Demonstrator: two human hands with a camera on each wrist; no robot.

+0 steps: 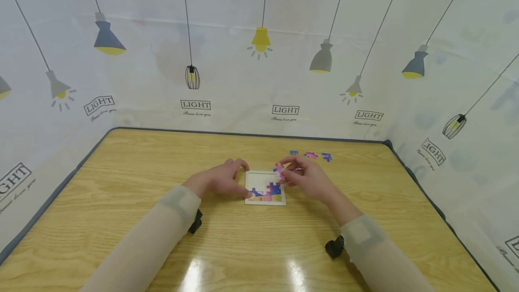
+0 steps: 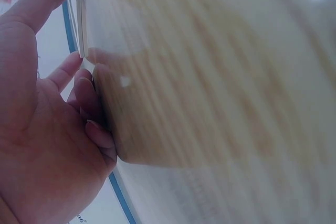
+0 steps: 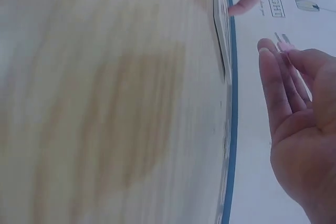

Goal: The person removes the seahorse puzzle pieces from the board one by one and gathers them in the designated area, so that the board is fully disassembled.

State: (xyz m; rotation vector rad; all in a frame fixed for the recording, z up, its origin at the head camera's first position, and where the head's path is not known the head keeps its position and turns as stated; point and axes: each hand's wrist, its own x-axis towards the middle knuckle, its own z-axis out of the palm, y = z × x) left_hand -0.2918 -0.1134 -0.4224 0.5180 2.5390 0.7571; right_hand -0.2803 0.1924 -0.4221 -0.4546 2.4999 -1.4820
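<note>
A white puzzle tray (image 1: 265, 203) lies on the table, with joined puzzle pieces (image 1: 267, 195) along its bottom and lower right. Its upper part shows bare white. My left hand (image 1: 224, 178) holds the tray by its left side, thumb at the lower left corner and index finger at the upper left. In the left wrist view, the thumb and index finger meet the tray edge (image 2: 80, 19), the other fingers curled by the tabletop. My right hand (image 1: 308, 175) pinches a pink and blue puzzle piece (image 1: 278, 170) between thumb and fingers, over the tray's right side.
Three loose puzzle pieces lie behind my right hand: a blue one (image 1: 293, 152), a pink one (image 1: 311, 155) and another blue one (image 1: 326, 157). The wooden table (image 1: 134, 179) has a dark edge, with a lamp-printed wall covering (image 1: 235, 116) behind it.
</note>
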